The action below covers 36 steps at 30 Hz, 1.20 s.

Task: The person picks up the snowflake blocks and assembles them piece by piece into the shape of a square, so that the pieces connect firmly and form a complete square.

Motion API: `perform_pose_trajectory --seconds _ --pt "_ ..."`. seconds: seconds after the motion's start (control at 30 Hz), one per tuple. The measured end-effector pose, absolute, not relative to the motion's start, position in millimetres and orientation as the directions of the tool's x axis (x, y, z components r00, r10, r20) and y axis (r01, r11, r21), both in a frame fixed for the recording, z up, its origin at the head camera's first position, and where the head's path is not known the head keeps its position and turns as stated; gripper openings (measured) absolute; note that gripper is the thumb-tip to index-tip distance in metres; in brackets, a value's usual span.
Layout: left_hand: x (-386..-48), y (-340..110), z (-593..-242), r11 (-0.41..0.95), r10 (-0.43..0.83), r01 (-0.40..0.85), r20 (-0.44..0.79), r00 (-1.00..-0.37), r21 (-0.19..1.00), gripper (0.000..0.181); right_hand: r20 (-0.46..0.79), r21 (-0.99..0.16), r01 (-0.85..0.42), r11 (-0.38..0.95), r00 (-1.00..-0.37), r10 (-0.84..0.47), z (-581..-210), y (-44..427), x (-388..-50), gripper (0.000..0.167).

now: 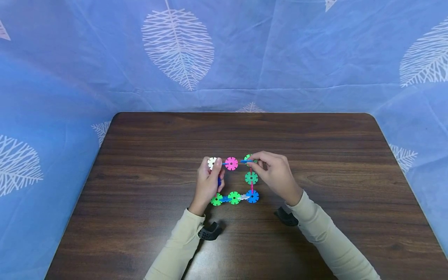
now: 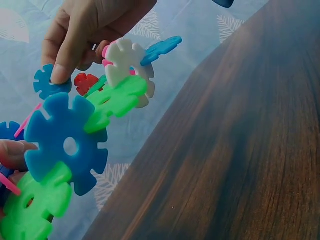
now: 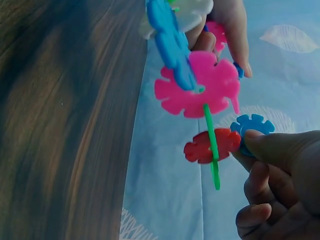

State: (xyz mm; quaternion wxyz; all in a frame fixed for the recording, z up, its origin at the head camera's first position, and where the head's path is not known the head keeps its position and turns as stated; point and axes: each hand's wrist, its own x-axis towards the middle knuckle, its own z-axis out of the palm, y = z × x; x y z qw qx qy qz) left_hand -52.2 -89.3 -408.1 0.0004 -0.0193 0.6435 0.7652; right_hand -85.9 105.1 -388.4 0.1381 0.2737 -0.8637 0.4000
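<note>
Notched plastic flower discs, slotted together edge to edge, form a roughly square chain held above the table. My left hand [image 1: 207, 182] grips its left side near a white disc [image 1: 211, 160], beside a pink disc [image 1: 231, 163]. At the upper right corner, my right hand [image 1: 278, 175] pinches a small blue disc [image 3: 256, 122] between thumb and finger. That disc's edge meets a red disc [image 3: 197, 148]; whether they are slotted together I cannot tell. A green disc [image 1: 251, 178] and a larger-looking blue disc [image 1: 252, 196] make up the right side. My left fingers hide part of the chain.
The brown wooden table [image 1: 140, 186] extends beneath both hands. A blue cloth [image 1: 245, 58] with white leaf prints hangs behind and beside it. Black wrist devices [image 1: 210, 231] sit at both cuffs.
</note>
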Motion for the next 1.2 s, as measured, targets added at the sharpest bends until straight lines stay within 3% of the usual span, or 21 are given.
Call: perform_pose_trajectory --seconds 0.53,0.83,1.2 --pt "-50 -90 -404 -0.149 -0.015 -0.029 -0.032 -0.999 0.988 0.016 0.465 -0.564 -0.596 0.571 -0.801 -0.377 -392 92 -79 0.014" --pt "-49 -89 -404 -0.127 0.004 -0.036 -0.036 -0.999 0.991 0.016 0.539 -0.559 -0.626 0.543 -0.772 -0.336 -401 91 -76 0.014" --pt "-56 -83 -430 -0.155 -0.004 -0.008 -0.009 -1.000 0.988 0.018 0.561 -0.566 -0.653 0.503 -0.752 -0.345 -404 93 -79 0.012"
